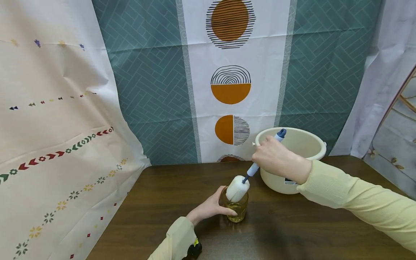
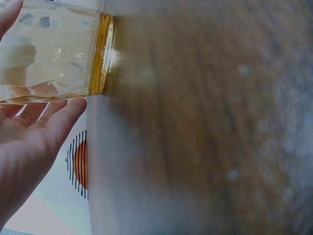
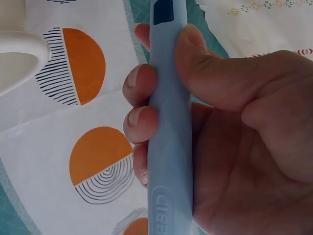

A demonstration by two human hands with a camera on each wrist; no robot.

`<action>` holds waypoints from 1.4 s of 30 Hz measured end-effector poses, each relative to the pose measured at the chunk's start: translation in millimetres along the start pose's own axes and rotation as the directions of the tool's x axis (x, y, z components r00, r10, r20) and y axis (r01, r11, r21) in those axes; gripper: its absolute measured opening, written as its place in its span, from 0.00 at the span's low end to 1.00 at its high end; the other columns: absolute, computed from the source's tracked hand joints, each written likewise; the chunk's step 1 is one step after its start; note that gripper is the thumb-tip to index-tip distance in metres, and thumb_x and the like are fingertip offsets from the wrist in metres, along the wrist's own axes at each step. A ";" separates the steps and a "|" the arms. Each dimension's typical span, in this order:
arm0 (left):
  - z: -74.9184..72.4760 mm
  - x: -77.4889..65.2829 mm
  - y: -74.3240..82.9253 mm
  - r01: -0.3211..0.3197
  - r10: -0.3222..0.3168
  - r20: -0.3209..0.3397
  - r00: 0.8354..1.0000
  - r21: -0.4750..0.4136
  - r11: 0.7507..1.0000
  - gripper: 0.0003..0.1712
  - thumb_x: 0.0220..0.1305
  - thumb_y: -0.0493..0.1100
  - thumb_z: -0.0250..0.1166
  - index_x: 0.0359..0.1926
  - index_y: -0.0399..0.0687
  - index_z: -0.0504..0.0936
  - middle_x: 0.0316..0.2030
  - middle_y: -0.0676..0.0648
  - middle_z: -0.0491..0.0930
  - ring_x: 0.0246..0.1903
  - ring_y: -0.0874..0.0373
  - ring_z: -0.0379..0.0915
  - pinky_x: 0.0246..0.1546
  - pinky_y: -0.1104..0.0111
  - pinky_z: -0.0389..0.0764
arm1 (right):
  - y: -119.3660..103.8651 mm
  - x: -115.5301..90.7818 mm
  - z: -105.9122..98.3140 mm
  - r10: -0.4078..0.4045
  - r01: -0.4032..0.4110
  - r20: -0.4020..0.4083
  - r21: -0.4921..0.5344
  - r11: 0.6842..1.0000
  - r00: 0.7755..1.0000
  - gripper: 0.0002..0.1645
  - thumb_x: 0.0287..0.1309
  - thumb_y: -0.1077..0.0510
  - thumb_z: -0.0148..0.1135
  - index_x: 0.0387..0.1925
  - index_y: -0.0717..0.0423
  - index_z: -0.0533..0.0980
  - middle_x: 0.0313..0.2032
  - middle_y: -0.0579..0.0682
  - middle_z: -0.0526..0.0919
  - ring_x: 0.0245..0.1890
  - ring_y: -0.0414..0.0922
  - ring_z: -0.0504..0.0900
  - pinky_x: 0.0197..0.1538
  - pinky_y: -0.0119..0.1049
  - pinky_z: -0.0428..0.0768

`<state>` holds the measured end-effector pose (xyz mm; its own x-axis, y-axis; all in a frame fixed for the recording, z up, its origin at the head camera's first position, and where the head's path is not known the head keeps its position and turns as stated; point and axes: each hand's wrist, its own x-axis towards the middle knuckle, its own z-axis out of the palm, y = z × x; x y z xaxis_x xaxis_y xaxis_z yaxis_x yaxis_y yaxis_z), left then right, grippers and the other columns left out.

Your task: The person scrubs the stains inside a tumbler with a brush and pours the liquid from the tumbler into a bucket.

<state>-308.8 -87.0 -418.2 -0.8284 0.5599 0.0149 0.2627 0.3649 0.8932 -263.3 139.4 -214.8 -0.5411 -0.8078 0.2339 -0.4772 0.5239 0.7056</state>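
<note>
An amber glass cup [image 1: 238, 211] stands on the brown table, tilted slightly if at all. My left hand [image 1: 212, 206] grips its side, thumb across the front and fingers behind. In the left wrist view the glass [image 2: 58, 54] shows its thick yellowish base, with fingers curved along its wall. A bottle brush with a white sponge head [image 1: 238, 188] and a light blue handle [image 3: 170, 122] slants down into the cup's mouth. My right hand [image 1: 276, 159] holds that handle, its fingers and thumb wrapped round it. The sponge's lower part shows through the glass.
A cream bucket [image 1: 276, 182] stands at the back right, just behind the right hand. Hanging patterned cloths [image 1: 149, 90] close off the back and the left side. The wooden table [image 1: 175, 180] spreads around the cup.
</note>
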 end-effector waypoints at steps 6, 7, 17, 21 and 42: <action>0.0 -1.8 -0.8 0.010 -0.009 -0.004 1.000 0.021 1.000 0.45 0.45 0.56 0.71 0.61 0.59 0.57 0.52 0.54 0.64 0.53 0.57 0.60 0.49 0.53 0.61 | -3.9 -0.6 -4.8 0.009 -0.009 0.003 -0.020 1.000 1.000 0.12 0.39 0.61 0.71 0.13 0.50 0.75 0.13 0.47 0.73 0.14 0.44 0.66 0.21 0.34 0.63; -0.1 -2.0 -1.1 0.008 -0.008 -0.004 1.000 0.023 1.000 0.45 0.45 0.56 0.71 0.61 0.59 0.57 0.52 0.54 0.64 0.53 0.57 0.60 0.49 0.53 0.61 | -4.5 -0.8 -5.6 0.011 -0.011 -0.001 -0.021 1.000 1.000 0.12 0.39 0.62 0.71 0.13 0.50 0.75 0.13 0.46 0.72 0.14 0.44 0.66 0.21 0.34 0.62; -0.5 -3.3 -2.1 -0.041 0.041 0.011 0.999 0.031 0.999 0.41 0.47 0.51 0.70 0.60 0.59 0.58 0.51 0.55 0.65 0.52 0.58 0.61 0.48 0.55 0.63 | -7.5 -3.2 -11.3 0.021 -0.021 -0.002 -0.030 0.999 1.000 0.13 0.38 0.62 0.70 0.12 0.50 0.73 0.12 0.46 0.70 0.14 0.43 0.66 0.21 0.34 0.62; -0.6 -3.4 -2.5 -0.048 0.048 0.014 0.999 0.033 0.998 0.41 0.47 0.51 0.70 0.59 0.59 0.58 0.51 0.55 0.65 0.52 0.59 0.61 0.47 0.55 0.64 | -7.5 -4.7 -13.0 0.025 -0.024 0.014 -0.025 0.999 1.000 0.14 0.38 0.62 0.70 0.11 0.50 0.72 0.11 0.46 0.69 0.14 0.43 0.65 0.22 0.34 0.62; -2.3 -3.9 -4.8 -0.065 0.064 0.024 0.998 0.005 0.998 0.40 0.48 0.51 0.71 0.59 0.57 0.59 0.51 0.55 0.65 0.52 0.59 0.61 0.48 0.57 0.64 | -12.8 -6.6 -20.5 0.005 -0.005 0.038 0.012 1.000 0.999 0.11 0.37 0.60 0.72 0.14 0.48 0.76 0.11 0.44 0.71 0.14 0.43 0.66 0.21 0.33 0.62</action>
<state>-307.9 -92.6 -421.5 -0.7975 0.6002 0.0614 0.3179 0.3314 0.8883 -239.4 132.5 -211.7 -0.5694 -0.7943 0.2117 -0.4824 0.5314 0.6964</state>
